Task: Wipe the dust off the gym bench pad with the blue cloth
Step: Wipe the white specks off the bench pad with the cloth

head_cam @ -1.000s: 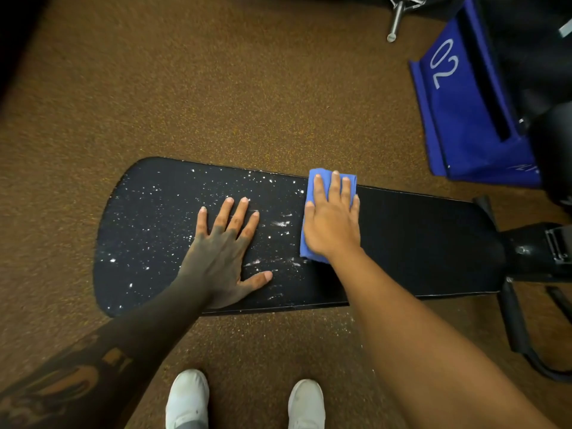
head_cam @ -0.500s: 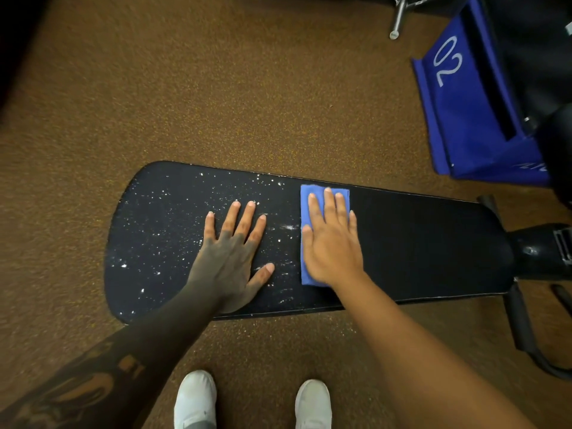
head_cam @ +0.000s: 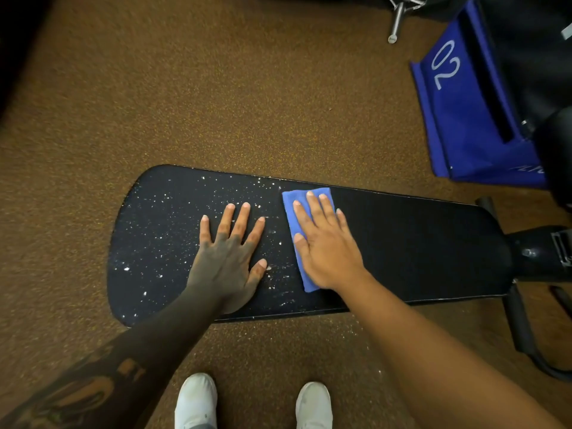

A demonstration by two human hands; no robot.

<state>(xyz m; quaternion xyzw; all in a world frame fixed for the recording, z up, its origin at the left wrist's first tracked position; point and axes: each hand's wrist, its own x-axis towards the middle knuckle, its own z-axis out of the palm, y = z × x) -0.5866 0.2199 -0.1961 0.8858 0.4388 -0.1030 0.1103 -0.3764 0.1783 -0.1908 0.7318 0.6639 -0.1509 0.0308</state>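
The black gym bench pad (head_cam: 418,243) lies across the view over a brown floor. White dust specks (head_cam: 161,236) cover its left half, while the right half looks dark and clean. My right hand (head_cam: 328,249) presses flat on the folded blue cloth (head_cam: 292,209) near the pad's middle, at the border of the dusty area. My left hand (head_cam: 229,258) rests flat on the dusty part just left of the cloth, fingers spread and holding nothing.
A blue fabric item marked "02" (head_cam: 458,113) stands at the back right. The bench's black frame and hinge (head_cam: 538,252) extend to the right. A metal bar end (head_cam: 394,23) shows at the top. My white shoes (head_cam: 198,400) stand on the speckled brown floor.
My right hand has slid the blue cloth a little from the pad's far edge toward me. My left hand stays planted on the pad. The view has shifted slightly.
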